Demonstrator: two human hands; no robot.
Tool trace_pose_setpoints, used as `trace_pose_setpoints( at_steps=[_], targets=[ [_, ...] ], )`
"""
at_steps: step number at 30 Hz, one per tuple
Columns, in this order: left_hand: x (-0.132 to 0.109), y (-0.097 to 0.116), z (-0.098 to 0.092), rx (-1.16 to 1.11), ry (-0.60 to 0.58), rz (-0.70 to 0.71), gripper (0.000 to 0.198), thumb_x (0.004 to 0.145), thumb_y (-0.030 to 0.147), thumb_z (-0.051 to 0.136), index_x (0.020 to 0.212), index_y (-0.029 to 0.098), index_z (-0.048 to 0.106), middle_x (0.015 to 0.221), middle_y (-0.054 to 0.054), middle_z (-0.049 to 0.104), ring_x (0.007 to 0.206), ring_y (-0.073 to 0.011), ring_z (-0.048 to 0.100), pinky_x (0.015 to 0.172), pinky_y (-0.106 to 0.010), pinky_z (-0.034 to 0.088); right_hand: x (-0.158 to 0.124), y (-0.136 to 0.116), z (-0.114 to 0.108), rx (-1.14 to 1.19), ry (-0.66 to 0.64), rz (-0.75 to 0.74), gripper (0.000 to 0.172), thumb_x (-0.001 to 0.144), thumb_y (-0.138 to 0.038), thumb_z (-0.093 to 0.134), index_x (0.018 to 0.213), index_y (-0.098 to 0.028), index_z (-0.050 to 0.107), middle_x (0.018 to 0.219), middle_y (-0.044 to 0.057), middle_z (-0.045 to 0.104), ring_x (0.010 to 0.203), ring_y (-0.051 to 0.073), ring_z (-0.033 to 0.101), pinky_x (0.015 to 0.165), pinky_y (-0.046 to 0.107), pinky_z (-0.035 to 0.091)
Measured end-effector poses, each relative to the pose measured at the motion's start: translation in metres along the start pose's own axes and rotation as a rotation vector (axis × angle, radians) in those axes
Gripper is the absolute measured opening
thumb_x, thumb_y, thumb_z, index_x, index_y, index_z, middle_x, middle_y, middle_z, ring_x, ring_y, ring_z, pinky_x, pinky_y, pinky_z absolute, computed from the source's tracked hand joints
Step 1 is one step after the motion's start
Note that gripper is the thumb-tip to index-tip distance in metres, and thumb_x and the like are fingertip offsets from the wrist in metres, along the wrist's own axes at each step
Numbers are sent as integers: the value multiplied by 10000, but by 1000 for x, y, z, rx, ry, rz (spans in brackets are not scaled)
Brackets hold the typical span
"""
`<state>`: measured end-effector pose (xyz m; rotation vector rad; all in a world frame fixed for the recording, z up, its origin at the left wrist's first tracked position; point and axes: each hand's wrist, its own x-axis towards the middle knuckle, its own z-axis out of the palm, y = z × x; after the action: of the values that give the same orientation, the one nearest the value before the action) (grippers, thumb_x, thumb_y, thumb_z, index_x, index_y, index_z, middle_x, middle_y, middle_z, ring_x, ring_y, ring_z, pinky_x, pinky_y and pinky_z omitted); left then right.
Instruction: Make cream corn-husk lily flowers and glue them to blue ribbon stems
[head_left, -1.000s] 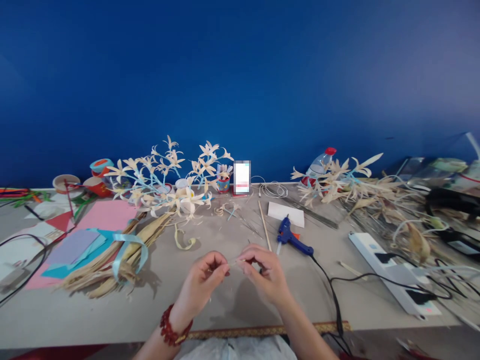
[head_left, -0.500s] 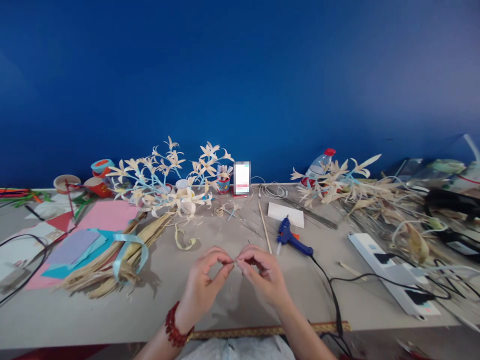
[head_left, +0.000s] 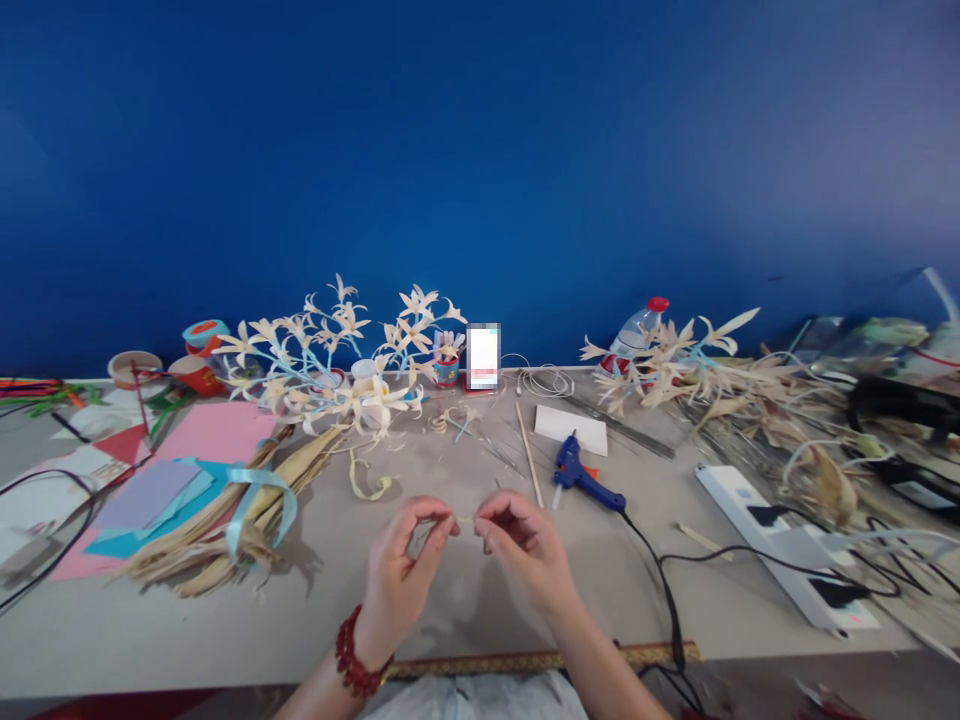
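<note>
A thin pale strand (head_left: 466, 519) runs between my two hands above the middle of the table, a short length of it showing. One side of it is pinched between the thumb and fingertips of my left hand (head_left: 405, 555), which has red beads at the wrist. My right hand (head_left: 526, 552) pinches the other side, its fingers curled inward. A curled pale yellow strip (head_left: 367, 490) lies on the table beyond my left hand. Past my right hand rest a blue glue gun (head_left: 589, 484) and a thin wooden stick (head_left: 529, 455).
Husk-like flowers (head_left: 330, 370) stand at the back left, more flowers (head_left: 675, 355) at the back right. A bundle of dry husks (head_left: 202, 540) with light blue ribbon (head_left: 262, 478) lies left, by coloured paper (head_left: 217, 430). At right are a power strip (head_left: 765, 545) and black cables (head_left: 667, 590).
My left hand has moved slightly left, away from my right hand. The gap between the fingertips is wider, and more of the pale strand shows.
</note>
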<state>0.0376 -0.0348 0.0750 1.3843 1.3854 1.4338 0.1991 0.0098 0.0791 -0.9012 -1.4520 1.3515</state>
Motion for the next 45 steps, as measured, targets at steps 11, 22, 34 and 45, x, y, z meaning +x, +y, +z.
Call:
trace_pose_setpoints(
  at_steps=[11, 22, 34, 45],
  targets=[
    [-6, 3, 2, 14, -38, 27, 103, 913, 228, 509, 945, 208, 605, 926, -59, 651, 887, -194, 615, 796, -290, 466, -1, -3, 8, -92, -42, -112, 77, 825, -234, 633, 771, -192, 668, 681, 7, 598, 605, 131, 538, 560, 232, 422],
    [3, 4, 2, -287, -102, -164, 111, 885, 287, 585, 856, 181, 597, 800, -17, 629, 766, -142, 575, 714, -239, 439, -1, -11, 2, -422, -137, -381, 114, 860, -126, 557, 863, -211, 633, 748, 24, 603, 661, 146, 566, 622, 252, 442],
    [2, -4, 1, -570, -202, -208, 123, 906, 266, 558, 832, 168, 549, 650, 18, 549, 611, -110, 505, 620, -234, 387, 0, -15, 5, -424, -126, -431, 115, 890, -134, 543, 911, -210, 627, 770, 28, 629, 708, 146, 597, 646, 251, 470],
    [3, 0, -2, -593, -236, -254, 150, 885, 279, 582, 801, 160, 546, 667, 19, 514, 589, -105, 498, 589, -234, 384, -2, -15, 4, -524, -93, -584, 185, 869, -102, 551, 966, -231, 643, 913, 68, 683, 846, 176, 647, 747, 293, 512]
  ],
)
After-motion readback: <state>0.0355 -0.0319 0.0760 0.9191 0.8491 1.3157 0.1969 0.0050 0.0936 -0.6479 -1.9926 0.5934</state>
